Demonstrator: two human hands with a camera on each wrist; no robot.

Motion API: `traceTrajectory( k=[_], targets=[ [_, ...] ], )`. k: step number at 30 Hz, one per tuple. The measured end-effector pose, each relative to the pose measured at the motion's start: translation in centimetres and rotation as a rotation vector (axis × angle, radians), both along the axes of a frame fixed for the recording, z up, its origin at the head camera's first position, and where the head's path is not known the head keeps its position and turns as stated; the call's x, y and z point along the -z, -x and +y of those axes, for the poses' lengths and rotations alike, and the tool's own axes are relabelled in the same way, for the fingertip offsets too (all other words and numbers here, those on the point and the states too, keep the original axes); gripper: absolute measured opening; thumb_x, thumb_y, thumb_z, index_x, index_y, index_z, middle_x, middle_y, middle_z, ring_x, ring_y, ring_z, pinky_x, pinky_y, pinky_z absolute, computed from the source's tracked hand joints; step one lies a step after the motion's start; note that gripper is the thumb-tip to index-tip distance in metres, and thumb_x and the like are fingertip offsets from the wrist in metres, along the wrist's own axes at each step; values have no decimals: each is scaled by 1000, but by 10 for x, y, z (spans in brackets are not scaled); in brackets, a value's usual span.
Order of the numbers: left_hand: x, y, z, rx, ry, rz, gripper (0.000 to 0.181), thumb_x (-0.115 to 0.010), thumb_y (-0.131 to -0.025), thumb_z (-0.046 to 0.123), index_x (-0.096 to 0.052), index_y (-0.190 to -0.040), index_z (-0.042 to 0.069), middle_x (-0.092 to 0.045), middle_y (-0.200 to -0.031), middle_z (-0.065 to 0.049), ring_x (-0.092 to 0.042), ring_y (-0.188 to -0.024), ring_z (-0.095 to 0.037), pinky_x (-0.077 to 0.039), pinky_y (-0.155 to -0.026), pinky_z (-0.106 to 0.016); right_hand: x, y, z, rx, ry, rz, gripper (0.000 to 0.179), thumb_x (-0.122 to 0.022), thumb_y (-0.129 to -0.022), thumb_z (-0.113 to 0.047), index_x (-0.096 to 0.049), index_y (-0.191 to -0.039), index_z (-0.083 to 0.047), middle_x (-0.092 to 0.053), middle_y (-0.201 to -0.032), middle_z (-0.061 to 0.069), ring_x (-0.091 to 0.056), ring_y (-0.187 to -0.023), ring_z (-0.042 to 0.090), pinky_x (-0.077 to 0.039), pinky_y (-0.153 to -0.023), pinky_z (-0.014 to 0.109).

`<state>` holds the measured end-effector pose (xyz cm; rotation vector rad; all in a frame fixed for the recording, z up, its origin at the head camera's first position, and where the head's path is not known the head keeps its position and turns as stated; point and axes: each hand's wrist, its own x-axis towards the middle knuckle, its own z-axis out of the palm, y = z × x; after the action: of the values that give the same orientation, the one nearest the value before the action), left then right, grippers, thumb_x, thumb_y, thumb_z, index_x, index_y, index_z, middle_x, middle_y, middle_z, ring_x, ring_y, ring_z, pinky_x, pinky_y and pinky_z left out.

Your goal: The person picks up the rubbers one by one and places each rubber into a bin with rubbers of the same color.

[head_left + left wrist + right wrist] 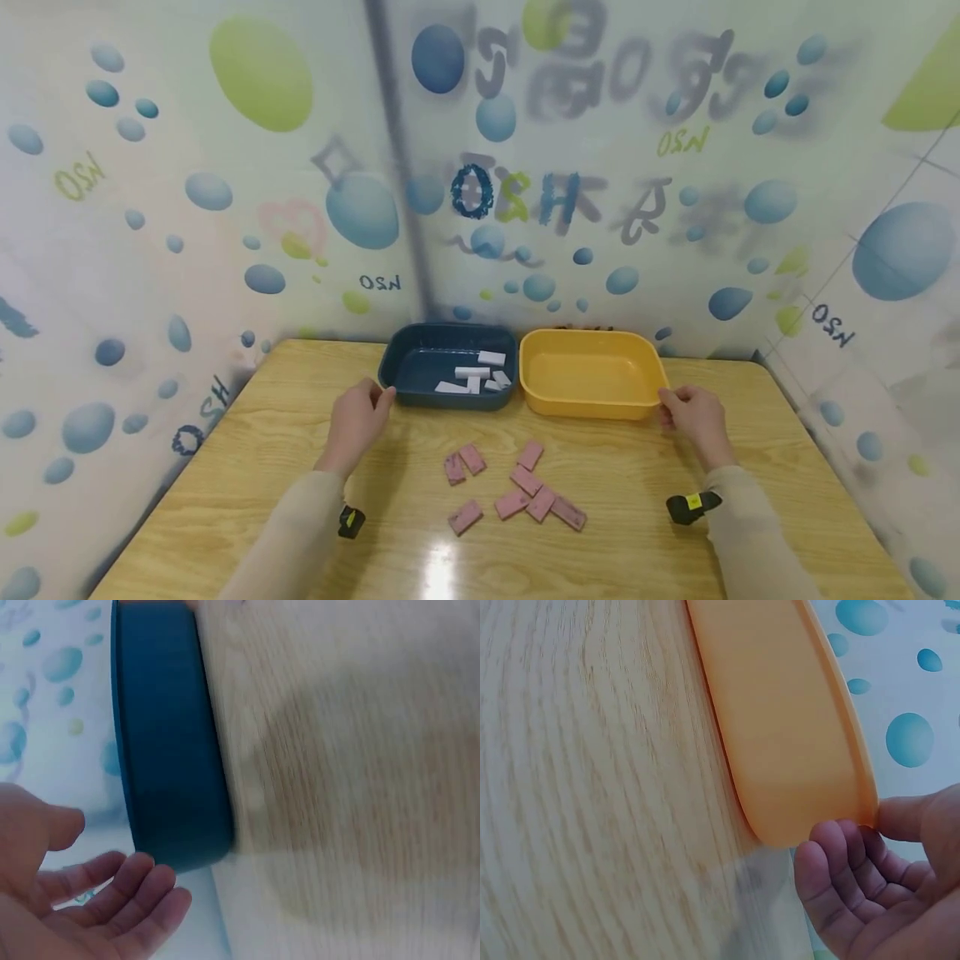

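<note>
At the near left corner of a dark blue plastic bin point(453, 401), my left hand point(357, 421) has its fingertips against the wall. The thumb point(66, 827) stands apart from the rim, fingers loosely bent. White rectangular blocks point(472, 372) lie inside this bin. On the other side, my right hand point(699, 418) pinches the near right corner of a yellow plastic bin point(588, 408), thumb at the rim and curled fingers against the outer wall. Nothing shows inside the yellow bin. Several pink rectangular blocks point(527, 480) lie scattered on the table in front of the bins.
Both bins stand side by side near the back edge of a wooden table point(622, 542). A wall covering point(600, 183) with blue and green spots rises behind and beside the table. Black straps point(693, 507) sit on both wrists.
</note>
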<state>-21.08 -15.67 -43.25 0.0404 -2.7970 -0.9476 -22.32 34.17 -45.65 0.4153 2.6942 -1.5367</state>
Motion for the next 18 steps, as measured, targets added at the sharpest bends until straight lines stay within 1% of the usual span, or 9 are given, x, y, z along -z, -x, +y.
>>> traceTrajectory(
  k=[3,7,13,14,16,18],
  targets=[
    [0,-6,7,73,31,28,22,-63,-103,20,-65,-90,2,-60,-74,-7,-51,-65,-18,-44,-60,-33,1,1,0,11,15,7,38,-54,-107,-25,-63,-109,12,-70,-84,13,-68,-67,14,-61,-65,29],
    [3,-13,19,167,67,48,17,-68,-100,16,-67,-88,4,-60,-75,-4,-51,-67,-17,-46,-62,-33,2,1,0,33,33,-3,38,-55,-107,-25,-63,-106,11,-70,-82,11,-69,-66,13,-61,-64,30],
    [9,-21,37,266,138,96,14,-76,-94,14,-67,-89,4,-60,-79,-5,-52,-72,-16,-48,-66,-33,2,1,0,48,58,-6,36,-55,-107,-24,-62,-106,12,-71,-81,10,-70,-66,13,-61,-63,30],
    [9,-22,39,279,147,98,14,-77,-93,13,-67,-90,3,-60,-79,-5,-52,-72,-16,-48,-66,-34,2,1,0,50,66,-3,36,-56,-107,-23,-62,-107,12,-71,-80,9,-70,-65,13,-61,-63,30],
    [10,-24,43,298,167,80,16,-78,-92,14,-67,-92,3,-60,-80,-5,-52,-72,-16,-49,-66,-34,1,2,-1,51,82,1,36,-56,-107,-22,-61,-107,13,-71,-78,8,-70,-64,13,-61,-62,30],
    [11,-27,46,318,173,44,18,-79,-91,15,-67,-94,2,-58,-80,-4,-51,-72,-16,-48,-65,-34,1,2,-2,56,96,5,36,-56,-107,-22,-61,-107,14,-70,-76,6,-70,-63,12,-61,-61,30]
  ],
)
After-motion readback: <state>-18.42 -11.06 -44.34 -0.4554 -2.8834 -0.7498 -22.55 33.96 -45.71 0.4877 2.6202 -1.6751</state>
